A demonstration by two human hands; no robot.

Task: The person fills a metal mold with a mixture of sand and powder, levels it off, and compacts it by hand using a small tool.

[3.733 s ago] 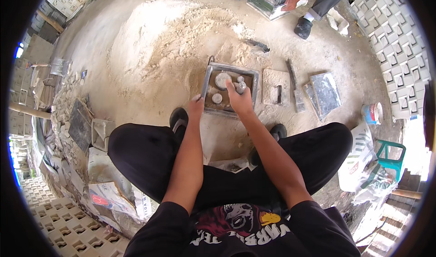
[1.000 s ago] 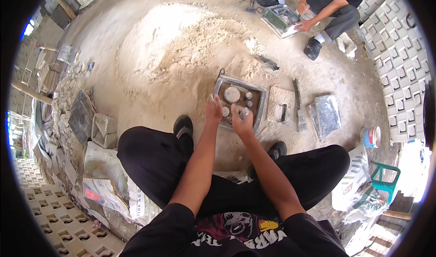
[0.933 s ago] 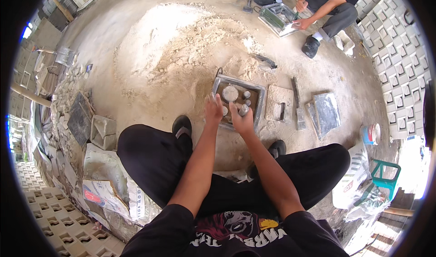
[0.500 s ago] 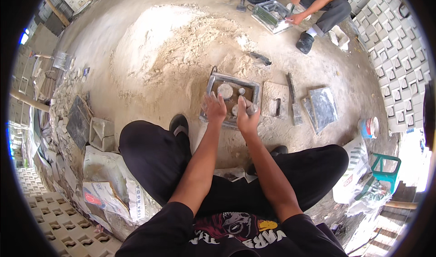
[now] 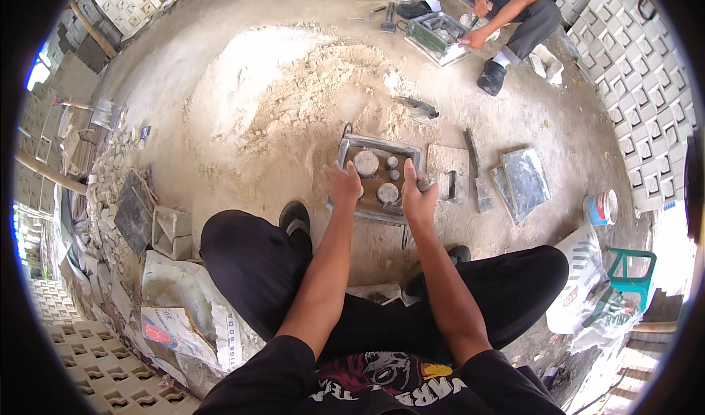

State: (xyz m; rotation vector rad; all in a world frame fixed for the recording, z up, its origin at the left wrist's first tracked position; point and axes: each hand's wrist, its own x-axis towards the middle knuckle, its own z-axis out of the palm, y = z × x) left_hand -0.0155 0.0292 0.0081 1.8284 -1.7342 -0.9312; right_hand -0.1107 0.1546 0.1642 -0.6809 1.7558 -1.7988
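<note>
On the ground before me sits a dark rectangular mould frame [image 5: 400, 145] with a brown, dusty bed inside. A large pale disc [image 5: 366, 163], another pale disc [image 5: 388, 193] and two small round knobs [image 5: 393, 162] lie in it. My left hand [image 5: 344, 184] is over the frame's left side, thumb apart, its fingers spread and somewhat blurred. Over the right side is my right hand [image 5: 420, 198], its thumb pointing forward and its dusty fingers curled. Whatever those fingers hold, if anything, is hidden. A pale slotted board [image 5: 444, 158] lies beside the frame.
A pale powder heap [image 5: 294, 85] spreads beyond the frame. At right are a long flat tool [image 5: 476, 165], dark plates [image 5: 525, 180], a tub [image 5: 601, 207] and a green stool [image 5: 633, 268]. A co-worker's hand [image 5: 476, 39] is at another mould frame [image 5: 437, 37].
My right hand has shifted right, from above the discs to the frame's right side, uncovering the lower disc and second knob. My left hand's fingers have blurred. The whole view has shifted slightly.
</note>
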